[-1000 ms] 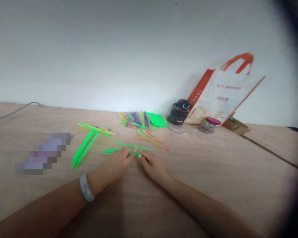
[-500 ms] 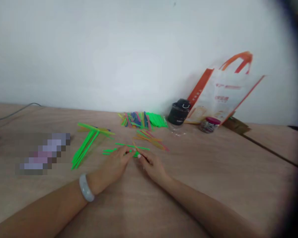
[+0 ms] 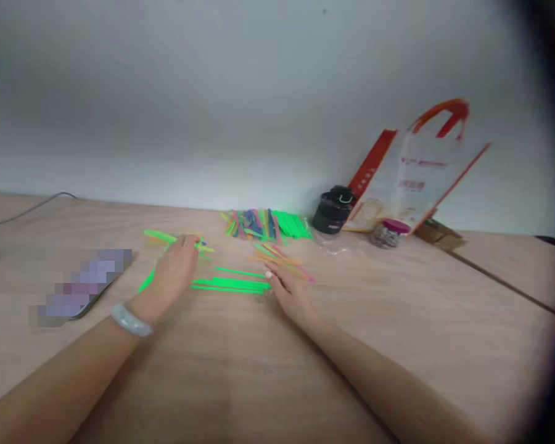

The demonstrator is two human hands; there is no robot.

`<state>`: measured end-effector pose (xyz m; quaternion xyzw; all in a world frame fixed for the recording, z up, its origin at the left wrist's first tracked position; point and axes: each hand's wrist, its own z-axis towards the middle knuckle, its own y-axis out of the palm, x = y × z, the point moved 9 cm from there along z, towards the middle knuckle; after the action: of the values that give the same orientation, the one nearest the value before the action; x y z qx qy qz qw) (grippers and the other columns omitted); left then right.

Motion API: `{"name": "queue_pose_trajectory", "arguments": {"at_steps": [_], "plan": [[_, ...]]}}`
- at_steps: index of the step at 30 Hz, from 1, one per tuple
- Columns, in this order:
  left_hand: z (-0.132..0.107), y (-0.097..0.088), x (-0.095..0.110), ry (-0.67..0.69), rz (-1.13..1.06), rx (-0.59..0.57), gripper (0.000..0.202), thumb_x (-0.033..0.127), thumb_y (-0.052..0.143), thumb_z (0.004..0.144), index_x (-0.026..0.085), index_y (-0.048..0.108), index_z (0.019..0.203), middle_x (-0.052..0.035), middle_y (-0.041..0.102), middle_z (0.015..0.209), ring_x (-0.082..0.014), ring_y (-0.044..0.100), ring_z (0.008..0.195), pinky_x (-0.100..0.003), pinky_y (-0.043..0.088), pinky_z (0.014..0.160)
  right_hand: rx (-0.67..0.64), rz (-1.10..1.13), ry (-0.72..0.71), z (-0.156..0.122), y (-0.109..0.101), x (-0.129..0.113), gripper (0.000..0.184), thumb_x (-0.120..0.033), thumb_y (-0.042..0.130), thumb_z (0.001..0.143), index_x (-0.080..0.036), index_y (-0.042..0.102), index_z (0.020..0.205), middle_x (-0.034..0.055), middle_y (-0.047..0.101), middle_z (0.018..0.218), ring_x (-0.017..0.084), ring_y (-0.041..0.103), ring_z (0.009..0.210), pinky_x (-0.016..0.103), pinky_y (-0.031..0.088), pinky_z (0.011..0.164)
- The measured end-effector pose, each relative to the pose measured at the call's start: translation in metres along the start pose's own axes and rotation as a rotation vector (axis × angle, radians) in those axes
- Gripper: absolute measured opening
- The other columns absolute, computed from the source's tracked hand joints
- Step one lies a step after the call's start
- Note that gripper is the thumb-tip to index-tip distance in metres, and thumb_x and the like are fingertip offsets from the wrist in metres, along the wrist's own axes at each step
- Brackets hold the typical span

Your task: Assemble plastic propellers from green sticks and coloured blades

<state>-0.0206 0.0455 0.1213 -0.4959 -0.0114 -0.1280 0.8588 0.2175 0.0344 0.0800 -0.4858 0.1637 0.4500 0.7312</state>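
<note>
My left hand is over the group of green stick toys with flat blades across their tops, at the left of the wooden table. Its fingertips are among the green and yellow blades; blur and the back of the hand hide whether they grip one. Beside the right end of a row of thin green plastic sticks rests my right hand, with thumb and forefinger a little apart and nothing visible held. Just beyond those fingers lie loose orange, pink and green flat strips.
At the back sit a pile of multicoloured strips and a green bundle. Right of them stand a black lidded bottle, a jar with a magenta lid and a white-and-orange bag. A blurred-out phone-like slab lies left.
My left hand has moved left from the green sticks to the toys with blades. My right hand has shifted slightly right, and the two hands are no longer together. More of the stick row shows.
</note>
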Motion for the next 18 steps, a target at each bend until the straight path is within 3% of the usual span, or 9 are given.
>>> {"name": "queue_pose_trajectory", "arguments": {"at_steps": [3, 6, 18], "plan": [[0.007, 0.003, -0.036, -0.133, 0.118, -0.081, 0.026, 0.019, 0.034, 0.091, 0.011, 0.050, 0.109, -0.0143, 0.059, 0.104, -0.0248, 0.059, 0.096, -0.035, 0.046, 0.081, -0.016, -0.014, -0.027, 0.000, 0.001, -0.003, 0.036, -0.040, 0.044, 0.089, -0.019, 0.065, 0.111, 0.0097, 0.065, 0.114, 0.023, 0.058, 0.108, 0.041, 0.045, 0.095], [0.007, 0.006, -0.053, -0.182, 0.181, -0.138, 0.025, 0.022, 0.035, 0.090, 0.010, 0.052, 0.105, -0.0155, 0.061, 0.101, -0.0265, 0.060, 0.094, -0.034, 0.046, 0.078, -0.020, -0.031, -0.052, -0.001, 0.001, -0.006, 0.033, -0.038, 0.046, 0.089, -0.021, 0.065, 0.109, 0.0089, 0.066, 0.111, 0.023, 0.059, 0.106, 0.040, 0.046, 0.093], [0.002, 0.016, -0.069, -0.276, 0.174, -0.346, 0.026, 0.032, 0.038, 0.087, 0.014, 0.055, 0.096, -0.0137, 0.066, 0.091, -0.0286, 0.063, 0.086, -0.033, 0.045, 0.068, 0.036, -0.104, -0.037, 0.007, -0.016, 0.009, 0.032, -0.038, 0.044, 0.089, -0.020, 0.068, 0.099, 0.0068, 0.069, 0.096, 0.021, 0.062, 0.091, 0.036, 0.048, 0.081]]}}
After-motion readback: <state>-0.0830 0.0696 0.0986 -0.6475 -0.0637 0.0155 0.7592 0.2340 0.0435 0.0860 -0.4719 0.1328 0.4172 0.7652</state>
